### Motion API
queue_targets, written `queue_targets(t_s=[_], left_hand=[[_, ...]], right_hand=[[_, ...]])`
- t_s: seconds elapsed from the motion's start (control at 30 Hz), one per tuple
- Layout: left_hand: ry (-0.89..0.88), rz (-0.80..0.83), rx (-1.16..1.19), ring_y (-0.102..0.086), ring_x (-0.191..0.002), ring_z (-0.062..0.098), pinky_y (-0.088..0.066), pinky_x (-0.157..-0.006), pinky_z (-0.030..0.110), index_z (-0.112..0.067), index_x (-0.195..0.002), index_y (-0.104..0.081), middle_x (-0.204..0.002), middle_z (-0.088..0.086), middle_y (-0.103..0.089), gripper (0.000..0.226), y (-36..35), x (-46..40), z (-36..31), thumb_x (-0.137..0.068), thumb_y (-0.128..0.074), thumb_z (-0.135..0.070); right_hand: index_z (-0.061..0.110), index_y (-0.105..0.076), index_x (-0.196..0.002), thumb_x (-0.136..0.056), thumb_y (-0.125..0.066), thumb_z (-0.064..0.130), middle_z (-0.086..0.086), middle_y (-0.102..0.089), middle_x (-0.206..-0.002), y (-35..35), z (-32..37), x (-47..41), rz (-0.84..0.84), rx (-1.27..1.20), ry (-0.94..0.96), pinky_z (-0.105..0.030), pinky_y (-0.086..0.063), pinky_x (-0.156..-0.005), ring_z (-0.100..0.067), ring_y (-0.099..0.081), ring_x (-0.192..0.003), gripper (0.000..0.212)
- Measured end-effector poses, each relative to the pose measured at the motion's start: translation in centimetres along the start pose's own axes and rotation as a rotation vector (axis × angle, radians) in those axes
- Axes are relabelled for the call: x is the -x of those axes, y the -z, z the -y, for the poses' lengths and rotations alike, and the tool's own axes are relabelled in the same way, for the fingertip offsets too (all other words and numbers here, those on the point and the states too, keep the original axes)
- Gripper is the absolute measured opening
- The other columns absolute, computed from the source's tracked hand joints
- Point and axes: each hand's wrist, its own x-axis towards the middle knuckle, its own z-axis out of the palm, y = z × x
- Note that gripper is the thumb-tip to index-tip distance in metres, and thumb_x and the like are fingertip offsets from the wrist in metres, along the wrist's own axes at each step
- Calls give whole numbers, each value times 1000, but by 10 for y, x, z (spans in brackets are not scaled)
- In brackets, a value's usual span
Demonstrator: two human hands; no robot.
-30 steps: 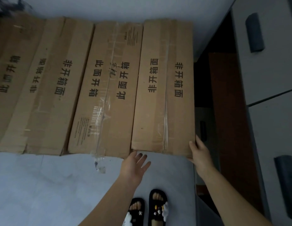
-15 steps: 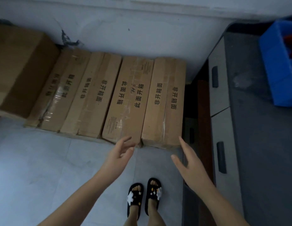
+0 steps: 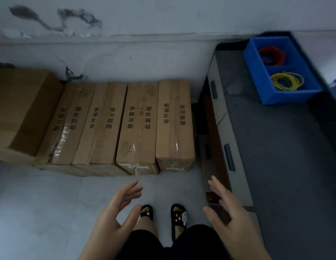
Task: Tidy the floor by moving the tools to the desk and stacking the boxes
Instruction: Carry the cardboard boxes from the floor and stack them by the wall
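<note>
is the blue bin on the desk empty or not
Not empty: the blue bin holds red loops in its far compartment, yellow loops in the near.

Four long cardboard boxes [image 3: 174, 124] [image 3: 138, 128] [image 3: 101, 126] [image 3: 69, 132] lie side by side across the middle of the frame, with one larger box [image 3: 22, 109] at the far left; that makes five boxes. At upper right sits one blue bin [image 3: 281, 70] holding two coils, one red [image 3: 272, 55] and one yellow [image 3: 287, 81]; two drawer handles [image 3: 213, 89] [image 3: 229, 157] show right of centre; along the bottom are two hands [image 3: 114, 212] [image 3: 229, 211] and two slippers [image 3: 146, 212] [image 3: 179, 214].
</note>
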Motion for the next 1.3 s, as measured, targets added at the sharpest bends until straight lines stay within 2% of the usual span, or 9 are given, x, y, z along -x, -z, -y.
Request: queue_targets(t_s=[0.33, 0.47, 0.57, 0.7, 0.83, 0.93, 1.07, 1.17, 1.3], left_hand=[[-182, 494, -16, -60, -103, -5, -48, -87, 15, -73, -105, -45, -109, -30, -62, 51, 34, -38, 26, -57, -63, -73], [-184, 702, -41, -61, -103, -2, -46, -91, 29, -62, -106, -54, -104, -30, -64, 33, 46, -40, 38, -78, -65, -48], [-200, 888, -86, -61, -104, -2, -46, -97, 38, -41, -114, -50, -104, -29, -65, 36, 46, -26, 41, -80, -63, -36], [-300, 1133, -188, -60, -103, -5, -45, -97, 34, -49, -112, -56, -106, -30, -63, 45, 34, -1, 38, -71, -58, -29], [-409, 1379, -244, -57, -101, -11, -42, -96, 27, -45, -114, -50, -108, -36, -58, 42, 8, 49, 34, -85, -61, -17], [-507, 1554, -284, -60, -98, -9, -45, -92, 20, -42, -112, -48, -105, -31, -63, 40, -6, 105, 39, -83, -61, -18], [-596, 1798, -373, -61, -97, -7, -46, -92, 25, -58, -106, -55, -106, -27, -64, 41, -13, 204, 64, -70, -62, -40], [-659, 1954, -420, -62, -97, -6, -49, -95, 30, -55, -108, -55, -106, -33, -61, 44, -6, 290, 95, -67, -60, -42], [-736, 2169, -440, -60, -101, -7, -47, -90, 15, -74, -100, -46, -107, -35, -60, 44, 11, 394, 130, -79, -63, -39]], right_hand=[[68, -16, -131, -58, -41, 92, 50, -27, -133, -106, 15, 80, -577, -156, -239, -4, -33, -94, 22, -31, -124, 80], [55, -25, -130, -58, -46, 89, 54, -22, -128, -172, 19, 128, -847, -231, -356, 1, -35, -89, 25, -32, -120, 83], [72, -30, -123, -72, -62, 61, 48, -31, -128, -218, 31, 168, -1086, -341, -443, -7, -39, -92, 20, -41, -118, 61], [75, -36, -116, -72, -66, 59, 43, -44, -122, -264, 44, 217, -1433, -400, -524, -8, -43, -88, 18, -50, -109, 56], [46, -42, -126, -71, -57, 37, 24, -60, -120, -313, 55, 272, -1694, -487, -625, -29, -44, -96, 15, -52, -109, 57], [47, -42, -125, -71, -56, 38, 21, -56, -124, -363, 67, 318, -1862, -571, -708, -32, -45, -97, 15, -52, -109, 57], [67, -45, -118, -71, -57, 40, 34, -56, -118, -446, 81, 389, -2114, -609, -863, -24, -48, -93, 13, -53, -109, 55], [52, -43, -126, -73, -55, 40, 37, -53, -119, -509, 91, 445, -2262, -660, -944, -28, -46, -95, 16, -51, -109, 56], [40, -41, -132, -75, -53, 40, 26, -54, -123, -571, 101, 506, -2447, -693, -1014, -14, -42, -88, 17, -49, -111, 58]])
